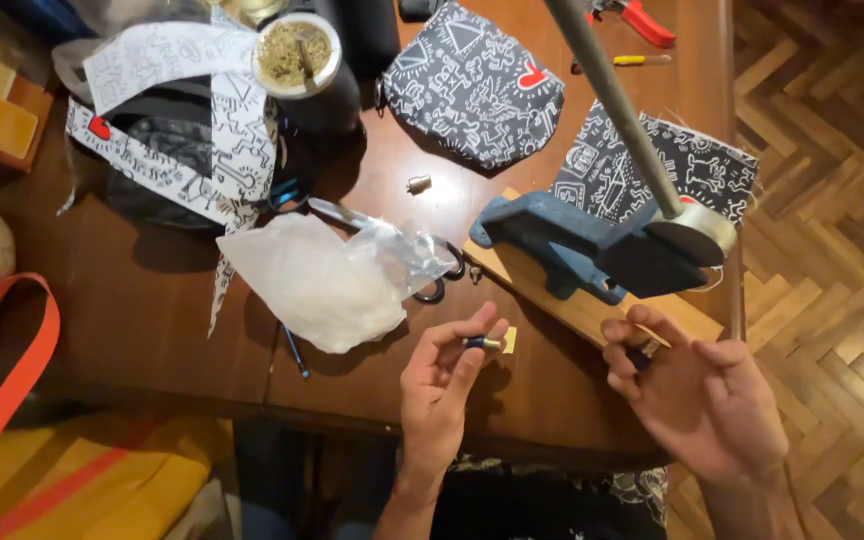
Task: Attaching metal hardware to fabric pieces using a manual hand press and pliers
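Left hand (442,385) near, fingers pinching small dark-and-brass cylinder (482,343); right hand (702,395) open, fingers spread, beside blue press (572,240) on wooden surface (152,300).

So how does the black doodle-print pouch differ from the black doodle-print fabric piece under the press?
The pouch is sewn and rounded, lying free on the table; the fabric piece is flat, with frayed edges, partly under the blue press. The pouch shows a red heart; the fabric piece shows none. Both are black with white doodles.
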